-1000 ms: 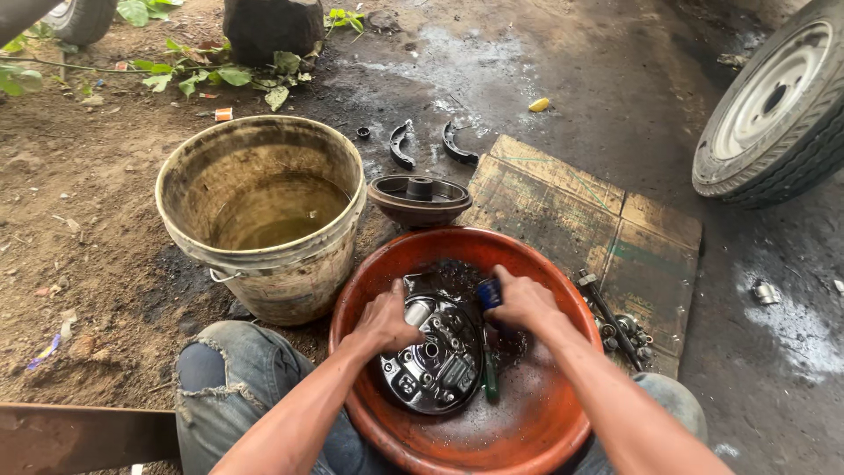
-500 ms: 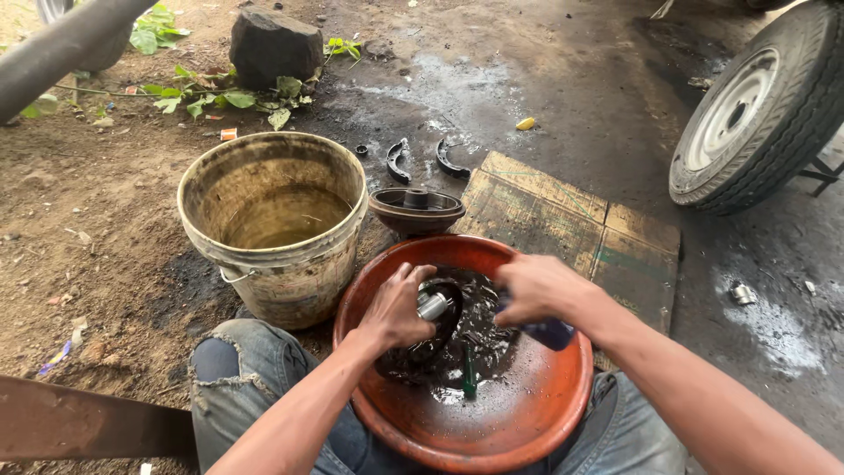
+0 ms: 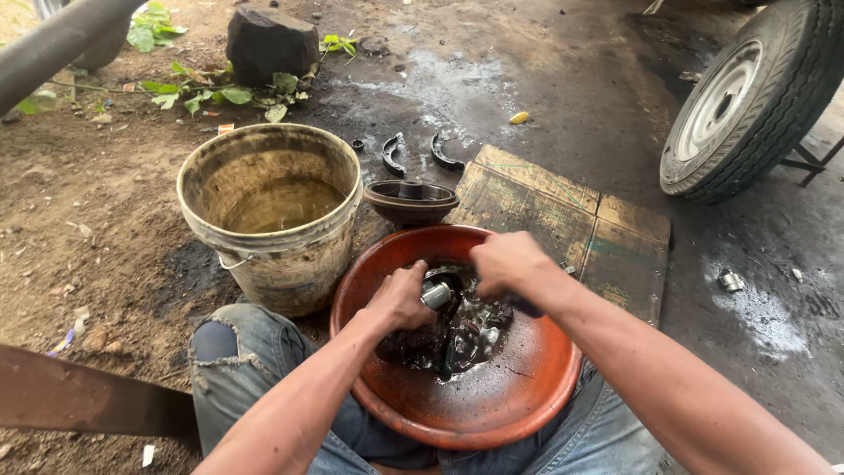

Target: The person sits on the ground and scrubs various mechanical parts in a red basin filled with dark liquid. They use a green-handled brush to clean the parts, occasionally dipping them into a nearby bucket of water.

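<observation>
— How are the hands set?

— Both forearms reach in from the near edge, over the knees. The left hand is curled shut around a grey metal stub on the dark, greasy part. The right hand is fisted over that part's far side, on what I cannot tell.

— And where is the part?

— It lies in the middle of the red basin, just right of the muddy bucket and near the small dark bowl.
</observation>
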